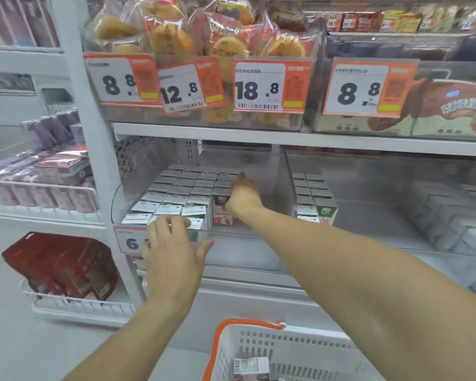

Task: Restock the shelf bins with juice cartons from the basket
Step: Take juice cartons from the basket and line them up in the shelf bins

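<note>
Clear plastic forms the shelf bin (160, 229) on the middle shelf, and it is my landmark throughout. From the single head view, that bin is already mostly filled: rows of small white-topped juice cartons (187, 185) run from its front wall to its back, packed tight on the left and centre. Its right-hand part is bare. At the edge of that gap stands one green-and-white carton with red fruit on its face (219, 209), upright against the last filled column.

To the right of the bin, a second clear bin (291, 188) holds only a couple of columns of like cartons along its left wall, so I judge plenty of restocking is left there. Below and in front of the landmark bin, a white plastic basket with an orange handle (259, 345) shows at least one more carton (252, 367); how many lie deeper I cannot tell.

The right hand (243, 198) reaches over the bin's front wall, arm stretched out, wrist bent, and its fingers seem curled on the fruit-faced carton, though the grip itself is hidden behind the hand. The left hand (173, 248) rests at the bin's front lip, fingers (173, 222) spread and laid over the nearest cartons, thumb out to the right, holding nothing, seemingly steadying the row.
</note>
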Tool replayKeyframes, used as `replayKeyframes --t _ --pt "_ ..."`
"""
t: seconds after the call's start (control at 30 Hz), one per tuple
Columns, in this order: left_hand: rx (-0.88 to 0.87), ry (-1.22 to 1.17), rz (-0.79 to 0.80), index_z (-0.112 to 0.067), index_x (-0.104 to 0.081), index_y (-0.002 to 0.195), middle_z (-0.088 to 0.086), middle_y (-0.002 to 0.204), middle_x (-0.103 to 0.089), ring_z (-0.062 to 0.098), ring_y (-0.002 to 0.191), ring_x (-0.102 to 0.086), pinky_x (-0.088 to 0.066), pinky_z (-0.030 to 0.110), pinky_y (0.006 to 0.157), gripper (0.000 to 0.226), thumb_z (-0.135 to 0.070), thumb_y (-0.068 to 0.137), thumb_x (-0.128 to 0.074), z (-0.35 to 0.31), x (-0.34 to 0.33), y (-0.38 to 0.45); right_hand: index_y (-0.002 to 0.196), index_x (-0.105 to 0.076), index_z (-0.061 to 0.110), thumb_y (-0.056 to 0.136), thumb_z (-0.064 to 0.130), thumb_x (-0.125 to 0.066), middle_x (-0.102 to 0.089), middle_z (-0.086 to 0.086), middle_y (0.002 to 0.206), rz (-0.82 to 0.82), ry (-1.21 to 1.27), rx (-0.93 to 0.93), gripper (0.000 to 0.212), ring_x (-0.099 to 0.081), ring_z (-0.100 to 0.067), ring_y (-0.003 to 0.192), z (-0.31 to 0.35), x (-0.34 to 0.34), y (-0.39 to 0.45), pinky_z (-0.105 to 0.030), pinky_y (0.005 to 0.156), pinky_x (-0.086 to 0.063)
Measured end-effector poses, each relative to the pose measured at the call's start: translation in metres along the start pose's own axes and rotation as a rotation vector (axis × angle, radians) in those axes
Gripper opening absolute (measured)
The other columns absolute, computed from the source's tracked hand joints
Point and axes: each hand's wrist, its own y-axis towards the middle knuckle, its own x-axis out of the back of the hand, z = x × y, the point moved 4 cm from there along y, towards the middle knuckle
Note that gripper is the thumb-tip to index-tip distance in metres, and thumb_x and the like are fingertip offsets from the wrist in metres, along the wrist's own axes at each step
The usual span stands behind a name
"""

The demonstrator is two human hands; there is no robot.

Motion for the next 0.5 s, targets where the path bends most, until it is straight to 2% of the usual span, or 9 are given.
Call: replayKeyframes --t 0.07,0.13,0.23,0.33,0.43,0.5 --pt "0.017 -0.002 0.009 -0.01 -0.058 0.103 0.011 0.106 -0.055 0.034 0.103 -0.05 -0.043 0.048 0.076 0.051 -0.037 0.069 -0.086 0.001 -0.002 0.001 0.141 -0.032 -0.002 0.086 0.011 -0.07 -0.051 -0.017 0.13 0.016 0.049 0.024 0.068 -0.054 -0.028 0.117 -0.001 0.01 -0.008 -0.031 0.087 -0.048" --pt "0.036 0.001 0.022 -0.01 -0.058 0.104 0.012 0.107 -0.055 0.034 0.105 -0.049 -0.042 0.047 0.078 0.051 -0.036 0.07 -0.086 0.0 -0.004 0.003 0.136 -0.04 0.002 0.085 0.008 -0.069 -0.051 -0.017 0.127 -0.039 0.163 0.101 0.059 -0.056 -0.029 0.113 -0.001 0.031 -0.027 -0.03 0.085 -0.047" --pt "0.039 0.035 0.048 -0.009 -0.059 0.105 0.014 0.109 -0.055 0.035 0.108 -0.047 -0.042 0.048 0.08 0.05 -0.037 0.073 -0.084 -0.003 -0.003 0.003 0.112 -0.058 0.011 0.084 0.006 -0.064 -0.059 -0.007 0.109 -0.217 0.448 0.348 0.029 -0.061 -0.02 0.094 -0.004 0.067 -0.083 -0.033 0.085 -0.051" --pt "0.041 0.033 0.034 -0.008 -0.058 0.111 0.017 0.116 -0.054 0.037 0.114 -0.045 -0.04 0.049 0.089 0.05 -0.032 0.075 -0.083 -0.01 0.0 0.001 0.09 -0.061 0.013 0.084 0.002 -0.065 -0.059 0.0 0.088 -0.275 0.601 0.563 0.012 -0.058 -0.01 0.073 -0.026 0.087 -0.159 -0.025 0.067 -0.05" --pt "-0.123 -0.056 -0.021 -0.007 -0.058 0.111 0.015 0.116 -0.051 0.033 0.112 -0.043 -0.039 0.044 0.093 0.04 -0.017 0.078 -0.077 -0.03 0.006 -0.01 0.086 -0.06 0.016 0.085 0.002 -0.065 -0.059 0.003 0.085 -0.185 0.607 0.553 0.015 -0.057 -0.008 0.073 -0.071 0.068 -0.214 -0.022 0.064 -0.049" --pt "-0.248 -0.146 0.007 -0.009 -0.058 0.11 0.009 0.113 -0.05 0.026 0.107 -0.045 -0.04 0.036 0.09 0.032 -0.011 0.081 -0.07 -0.044 0.008 -0.019 0.089 -0.059 0.023 0.088 0.01 -0.065 -0.059 0.008 0.088 -0.006 0.549 0.418 0.014 -0.058 -0.007 0.076 -0.113 0.032 -0.231 -0.021 0.067 -0.048"
